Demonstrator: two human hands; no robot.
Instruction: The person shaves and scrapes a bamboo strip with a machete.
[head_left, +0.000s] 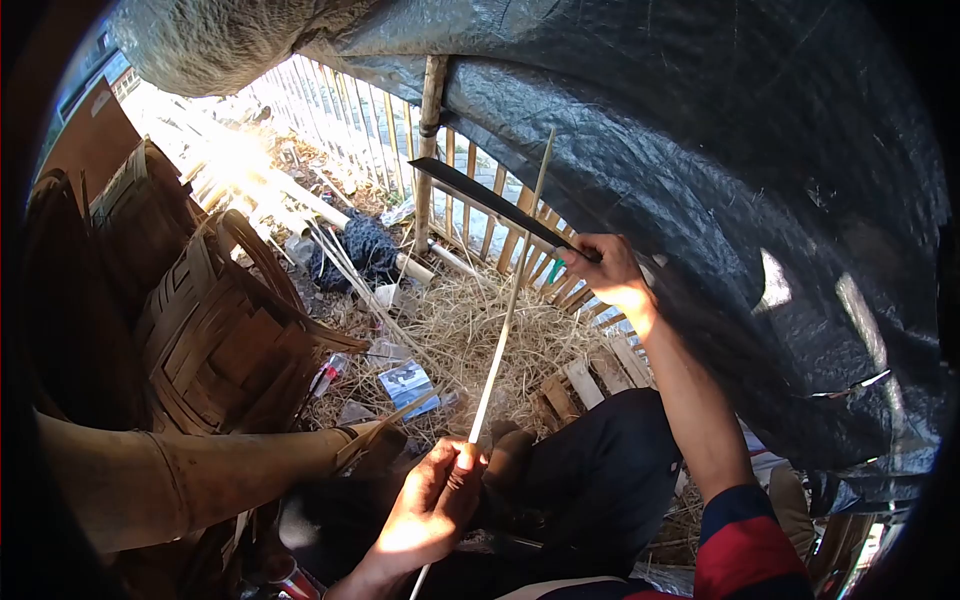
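Fingers [467, 460] of the left hand [425, 512] pinch a thin bamboo strip [501, 345], which slants upward above a heap of shavings [455, 325]. The right hand [612, 272] has its fingers curled tight round the near end of a long dark blade [490, 200], which crosses the strip's upper part. Leftward sits a woven basket [240, 350], its inside hidden, near a thick bamboo pole [230, 467]. Beyond are a slatted fence [450, 150] and dark tarpaulin [720, 180].
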